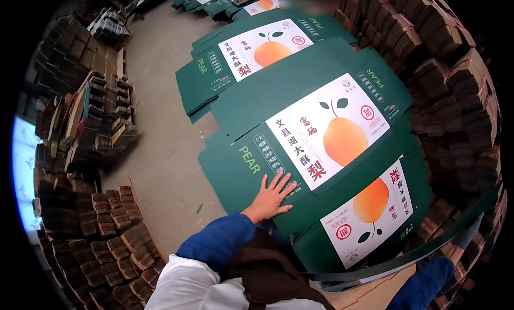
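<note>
My left hand [270, 196] lies flat, fingers spread, on the lower left part of a flat green printed carton sheet [243, 189]. That sheet has a white panel with an orange-yellow pear and two leaves. Nearer me lies a pear panel turned the other way round [369, 213], on green card. At the lower right, my right hand [469, 232], which looks grey-gloved, is at a green carton sheet [428, 255] seen almost edge-on, and appears to grip it. Its fingers are mostly hidden. Both my forearms wear blue sleeves.
More flat green pear cartons [203, 90] lie overlapped in a row running away from me. Tall bundles of brown cardboard [455, 96] crowd the right side. Other stacked bundles [107, 219] stand at the left, along a grey floor [160, 69] with small scraps.
</note>
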Demonstrator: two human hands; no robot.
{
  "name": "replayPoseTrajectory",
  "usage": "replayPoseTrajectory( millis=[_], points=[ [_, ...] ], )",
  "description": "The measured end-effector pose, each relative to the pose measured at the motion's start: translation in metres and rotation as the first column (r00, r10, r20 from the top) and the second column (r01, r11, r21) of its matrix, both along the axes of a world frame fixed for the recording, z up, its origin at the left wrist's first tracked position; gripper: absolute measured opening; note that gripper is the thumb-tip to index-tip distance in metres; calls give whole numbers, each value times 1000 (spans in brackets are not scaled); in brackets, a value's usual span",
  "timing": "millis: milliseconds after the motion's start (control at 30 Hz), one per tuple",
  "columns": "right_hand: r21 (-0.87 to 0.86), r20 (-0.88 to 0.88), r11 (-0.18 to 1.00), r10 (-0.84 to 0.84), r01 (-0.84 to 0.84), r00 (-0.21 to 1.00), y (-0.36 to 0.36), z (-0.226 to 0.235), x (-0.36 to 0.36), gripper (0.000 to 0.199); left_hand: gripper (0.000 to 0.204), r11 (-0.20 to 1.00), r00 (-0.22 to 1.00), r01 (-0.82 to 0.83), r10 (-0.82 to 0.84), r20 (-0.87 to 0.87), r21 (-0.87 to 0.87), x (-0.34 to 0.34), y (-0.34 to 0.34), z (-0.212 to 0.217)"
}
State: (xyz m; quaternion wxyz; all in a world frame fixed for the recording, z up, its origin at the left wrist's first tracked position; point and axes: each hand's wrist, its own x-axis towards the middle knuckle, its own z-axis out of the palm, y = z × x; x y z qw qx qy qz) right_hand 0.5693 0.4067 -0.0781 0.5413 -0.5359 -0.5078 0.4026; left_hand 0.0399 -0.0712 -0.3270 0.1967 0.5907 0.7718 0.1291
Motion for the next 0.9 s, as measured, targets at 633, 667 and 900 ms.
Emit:
replayPoseTrajectory(
  millis=[633, 667, 900],
  points=[
    [70, 388, 990, 86, -122, 918, 40, -100, -174, 38, 22, 979, 304, -130, 188, 934, -155, 44, 27, 87],
    [49, 403, 990, 103, -134, 910, 47, -109, -182, 39, 21, 973, 346, -157, 214, 914, -168, 48, 26, 79],
    [6, 679, 971, 171, -239, 714, 70, -186, -264, 46, 14, 878, 360, -417, 396, 845, -234, 61, 19, 38]
  ],
)
